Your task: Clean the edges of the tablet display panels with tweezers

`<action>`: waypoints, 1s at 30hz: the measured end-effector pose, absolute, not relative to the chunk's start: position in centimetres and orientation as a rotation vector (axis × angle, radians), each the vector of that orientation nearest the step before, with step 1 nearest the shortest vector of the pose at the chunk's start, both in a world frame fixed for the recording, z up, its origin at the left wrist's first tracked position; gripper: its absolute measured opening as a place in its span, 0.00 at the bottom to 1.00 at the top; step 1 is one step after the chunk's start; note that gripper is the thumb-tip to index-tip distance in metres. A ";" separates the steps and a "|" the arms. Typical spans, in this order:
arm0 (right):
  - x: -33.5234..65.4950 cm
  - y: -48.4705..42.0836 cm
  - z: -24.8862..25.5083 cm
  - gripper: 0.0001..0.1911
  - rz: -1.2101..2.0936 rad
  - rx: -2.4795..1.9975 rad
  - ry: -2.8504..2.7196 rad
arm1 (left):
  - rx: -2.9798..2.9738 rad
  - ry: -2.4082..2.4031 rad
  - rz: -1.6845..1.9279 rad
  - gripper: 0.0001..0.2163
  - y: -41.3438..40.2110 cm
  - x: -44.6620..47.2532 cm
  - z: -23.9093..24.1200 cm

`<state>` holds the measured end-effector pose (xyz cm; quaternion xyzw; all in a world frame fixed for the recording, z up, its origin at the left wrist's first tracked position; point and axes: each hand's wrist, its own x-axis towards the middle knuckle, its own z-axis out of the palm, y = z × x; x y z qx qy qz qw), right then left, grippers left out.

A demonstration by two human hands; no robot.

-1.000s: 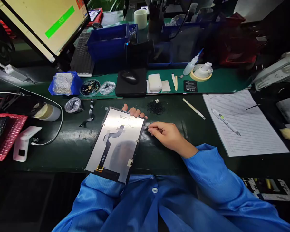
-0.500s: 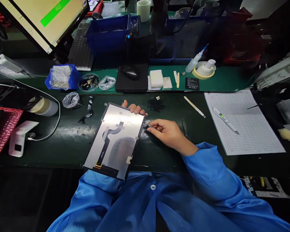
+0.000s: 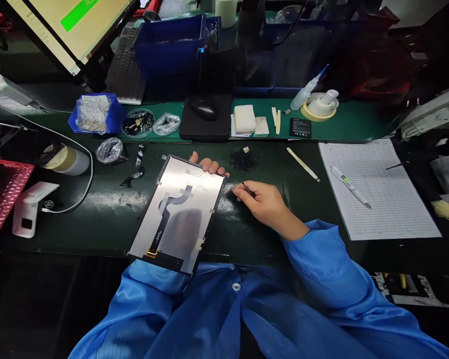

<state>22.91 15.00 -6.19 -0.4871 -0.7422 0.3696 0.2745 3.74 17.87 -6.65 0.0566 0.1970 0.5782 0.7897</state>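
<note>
My left hand (image 3: pixel 211 166) supports a tablet-sized display panel (image 3: pixel 177 214) from beneath, its fingertips curled over the top edge and the palm hidden. The panel is tilted, its silvery back facing up. A dark flex cable (image 3: pixel 164 224) runs along that back, with small tape pieces near it. Just right of the panel, apart from it, my right hand (image 3: pixel 264 202) is closed in a pinch around a thin dark tool (image 3: pixel 249 189), mostly hidden by the fingers. Beyond the hands lies a small heap of black scraps (image 3: pixel 243 160) on the bench.
A white stick (image 3: pixel 303 164) and a lined paper pad (image 3: pixel 377 194) with a pen (image 3: pixel 350 187) lie to the right. On the back ledge are a mouse (image 3: pixel 204 108), white pads (image 3: pixel 244 118) and a tape roll (image 3: pixel 324 107). A loose flex cable (image 3: pixel 136 172) lies left.
My right hand has drawn back slightly to the right, away from the panel's edge, and the tool has turned in its fingers. The panel stays in my left hand, nearly unmoved.
</note>
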 end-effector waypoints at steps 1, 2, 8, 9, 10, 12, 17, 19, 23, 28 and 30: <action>22.9 15.0 -6.3 0.12 1.007 -1.319 -1.978 | 0.108 0.435 1.249 0.29 17.9 3.8 -6.6; 22.9 15.1 -6.4 0.11 1.025 -1.329 -1.958 | 0.099 0.441 1.253 0.29 17.8 3.8 -6.6; 22.9 14.9 -6.7 0.14 1.069 -1.292 -1.896 | 0.132 0.364 1.232 0.29 17.6 3.5 -6.7; 23.0 15.0 -6.6 0.14 1.066 -1.281 -1.897 | 0.136 0.359 1.216 0.29 17.5 3.5 -6.6; 23.0 15.0 -6.6 0.15 1.066 -1.276 -1.897 | 0.136 0.371 1.203 0.29 17.5 3.4 -6.5; 23.0 15.0 -6.6 0.17 1.079 -1.276 -1.882 | 0.126 0.431 1.208 0.29 17.5 3.5 -6.3; 22.9 15.1 -6.2 0.20 1.010 -1.221 -1.855 | 0.079 0.478 1.316 0.28 18.1 3.9 -6.6; 23.0 15.3 -5.7 0.20 0.900 -1.197 -1.842 | 0.068 0.467 1.314 0.29 18.3 4.2 -6.7; 23.9 16.0 -4.9 0.18 0.719 -1.187 -1.579 | 0.110 0.426 1.139 0.30 17.6 5.0 -5.8; 24.3 17.0 -5.7 0.13 0.759 -1.046 -1.211 | 0.205 0.521 0.636 0.35 16.8 5.9 -4.8; 24.0 17.1 -6.2 0.13 0.836 -1.029 -1.239 | 0.237 0.614 0.541 0.40 17.4 5.8 -5.4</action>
